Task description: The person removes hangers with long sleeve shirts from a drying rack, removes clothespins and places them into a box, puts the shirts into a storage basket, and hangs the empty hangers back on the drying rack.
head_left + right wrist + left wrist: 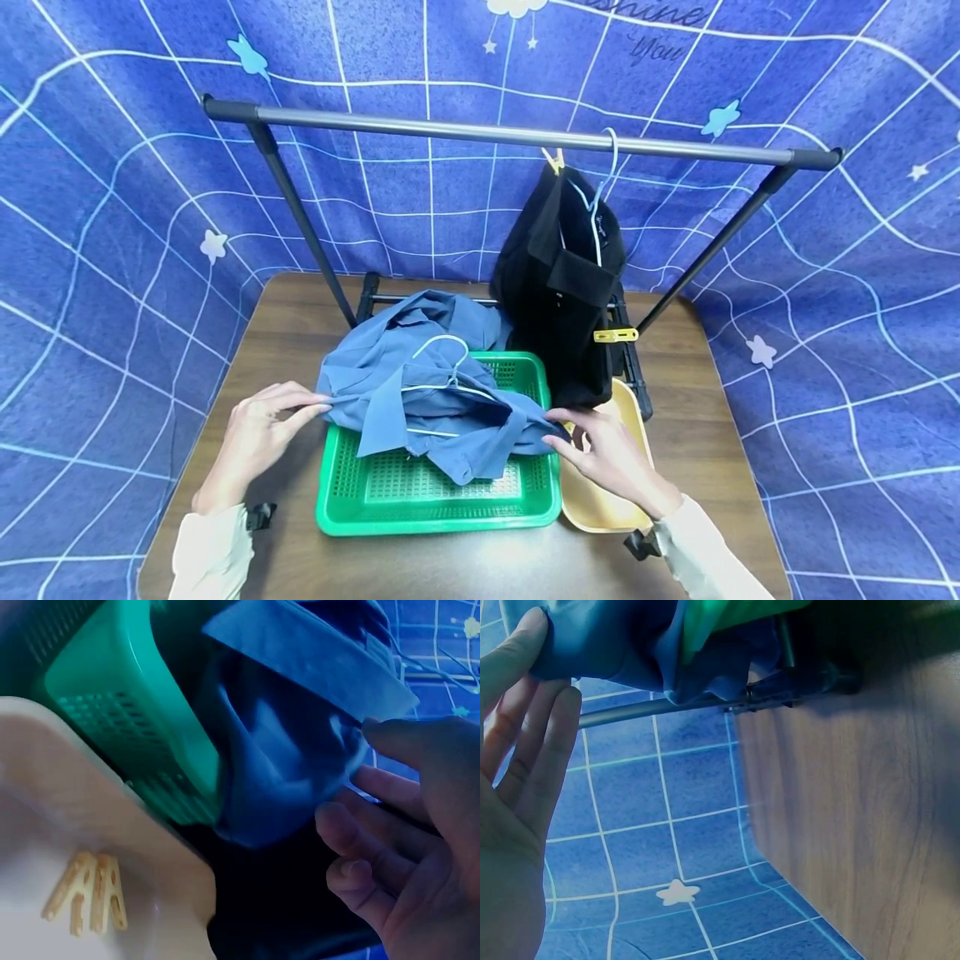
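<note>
A blue collared shirt (442,408) lies over the back of a green basket (438,527), with a white hanger (442,340) inside its neck and the hook upward. My left hand (258,429) pinches the shirt's left side between thumb and fingers; the left wrist view shows the thumb on the blue cloth (604,637). At the right side, my right hand (607,454) pinches the shirt by its edge, seen close up in the right wrist view beside the collar flap (322,667).
Behind stands a rack with a metal rail (450,129). From it hangs a black garment (562,292) on a hanger, with yellow clothespins (615,335) on it. A beige tray (600,500) right of the basket holds clothespins (97,892). A blue patterned curtain surrounds the wooden table (288,325).
</note>
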`<action>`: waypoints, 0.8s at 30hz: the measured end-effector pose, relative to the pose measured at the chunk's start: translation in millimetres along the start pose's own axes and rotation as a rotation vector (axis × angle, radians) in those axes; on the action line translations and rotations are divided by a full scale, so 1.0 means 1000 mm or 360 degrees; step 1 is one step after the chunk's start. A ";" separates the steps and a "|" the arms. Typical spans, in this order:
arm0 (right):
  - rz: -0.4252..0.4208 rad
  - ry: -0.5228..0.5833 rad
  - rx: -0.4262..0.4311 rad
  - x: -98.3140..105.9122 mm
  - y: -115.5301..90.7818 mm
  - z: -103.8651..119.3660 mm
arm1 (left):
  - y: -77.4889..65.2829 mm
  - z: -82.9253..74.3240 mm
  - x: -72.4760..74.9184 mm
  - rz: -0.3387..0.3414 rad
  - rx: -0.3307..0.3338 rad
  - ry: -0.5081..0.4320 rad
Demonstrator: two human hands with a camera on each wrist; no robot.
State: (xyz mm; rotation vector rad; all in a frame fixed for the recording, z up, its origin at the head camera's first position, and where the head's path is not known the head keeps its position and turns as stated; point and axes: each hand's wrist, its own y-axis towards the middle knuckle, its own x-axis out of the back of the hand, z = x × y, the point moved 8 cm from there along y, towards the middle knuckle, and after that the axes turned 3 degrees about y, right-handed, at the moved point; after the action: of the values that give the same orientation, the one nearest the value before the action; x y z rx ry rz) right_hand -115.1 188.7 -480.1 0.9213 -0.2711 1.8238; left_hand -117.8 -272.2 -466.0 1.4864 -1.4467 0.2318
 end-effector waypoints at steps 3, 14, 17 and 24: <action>-0.0016 -0.0051 0.0011 -0.005 0.003 0.002 | 0.000 -0.001 0.000 0.0001 -0.0010 -0.0011; -0.0041 0.0015 -0.0004 -0.018 0.010 -0.002 | 0.004 -0.011 -0.003 0.0153 0.0110 0.0191; -0.0056 0.0019 -0.0004 -0.018 0.011 -0.002 | 0.005 -0.016 -0.007 0.0231 0.0132 0.0240; -0.0075 0.0045 0.0024 -0.019 0.014 0.002 | 0.011 -0.026 -0.015 0.0291 0.0080 0.0185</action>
State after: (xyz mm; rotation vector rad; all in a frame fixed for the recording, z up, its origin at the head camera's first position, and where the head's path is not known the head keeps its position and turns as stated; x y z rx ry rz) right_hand -123.2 168.6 -489.1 0.9043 -0.2165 1.7961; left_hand -118.8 -241.1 -459.3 1.3579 -1.4921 0.4626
